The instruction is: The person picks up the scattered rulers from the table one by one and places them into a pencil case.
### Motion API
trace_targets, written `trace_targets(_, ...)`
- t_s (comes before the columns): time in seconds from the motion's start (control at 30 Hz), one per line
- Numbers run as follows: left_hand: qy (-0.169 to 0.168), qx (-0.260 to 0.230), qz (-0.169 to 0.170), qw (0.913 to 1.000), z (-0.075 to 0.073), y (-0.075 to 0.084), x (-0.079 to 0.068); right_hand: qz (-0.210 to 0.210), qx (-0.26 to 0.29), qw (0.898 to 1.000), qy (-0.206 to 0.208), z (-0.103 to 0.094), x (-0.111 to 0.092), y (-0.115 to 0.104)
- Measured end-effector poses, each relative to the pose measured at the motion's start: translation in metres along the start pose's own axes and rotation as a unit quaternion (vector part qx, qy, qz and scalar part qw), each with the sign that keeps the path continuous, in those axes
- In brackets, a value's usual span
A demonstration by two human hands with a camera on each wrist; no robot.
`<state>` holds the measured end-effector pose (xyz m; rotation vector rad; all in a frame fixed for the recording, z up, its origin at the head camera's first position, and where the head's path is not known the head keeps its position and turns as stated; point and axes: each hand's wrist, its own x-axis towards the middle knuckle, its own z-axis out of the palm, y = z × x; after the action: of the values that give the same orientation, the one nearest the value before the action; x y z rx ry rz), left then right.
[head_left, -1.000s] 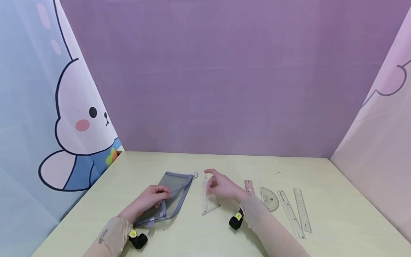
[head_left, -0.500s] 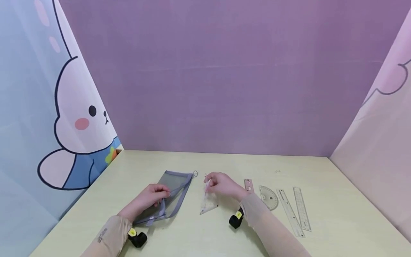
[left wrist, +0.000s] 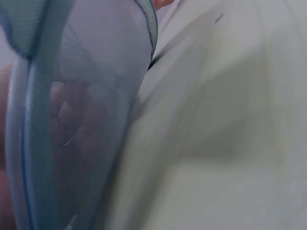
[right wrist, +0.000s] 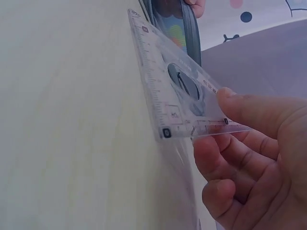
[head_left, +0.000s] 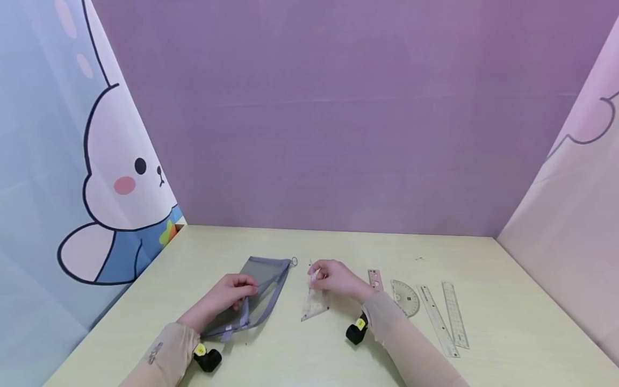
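My left hand (head_left: 231, 295) pinches the edge of a see-through zip pouch (head_left: 263, 267) with grey-blue trim, lifting its opening off the table. In the left wrist view, the pouch's clear side (left wrist: 96, 120) fills much of the picture, and fingers show blurred through it. My right hand (head_left: 338, 280) pinches a clear triangular set square (head_left: 315, 307) between thumb and curled fingers. Tilted, that set square (right wrist: 148, 62) has printed scales and an oval cut-out in the right wrist view. It stands just right of the pouch, apart from it in the head view.
Right of my right hand lie a pinkish ruler (head_left: 374, 279), a clear protractor (head_left: 405, 299) and two clear rulers, one angled (head_left: 438, 321) and one farther right (head_left: 455, 315). A small ring (head_left: 294, 262) hangs at the pouch's corner. A purple cloth (head_left: 338, 118) stands behind the table.
My right index finger, stretched out one second ago, has curled in onto the set square, which has shifted slightly left at its lower end. My left hand and the pouch have hardly moved.
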<state>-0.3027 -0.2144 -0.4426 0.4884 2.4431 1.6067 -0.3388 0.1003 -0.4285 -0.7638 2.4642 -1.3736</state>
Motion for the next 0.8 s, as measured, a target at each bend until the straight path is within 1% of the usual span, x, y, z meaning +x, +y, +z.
trace_targets(0.13,0.005,-0.004,0.0,1.0,0.001,0.003,0.0,0.008,-0.004,1.0,-0.001,0.002,-0.001,0.002)
trace_targets(0.33,0.018,-0.001,0.014,0.9997,0.002,0.008,0.001,0.026,0.007,1.0,0.0,0.003,-0.001,0.002)
trace_targets(0.6,0.037,0.004,0.001,0.9993,0.004,0.01,0.003,0.054,0.063,0.996,-0.019,0.001,-0.002,0.005)
trace_targets(0.8,0.054,0.006,-0.007,0.9985,0.006,0.013,0.003,0.058,0.101,0.993,-0.031,-0.001,-0.003,0.007)
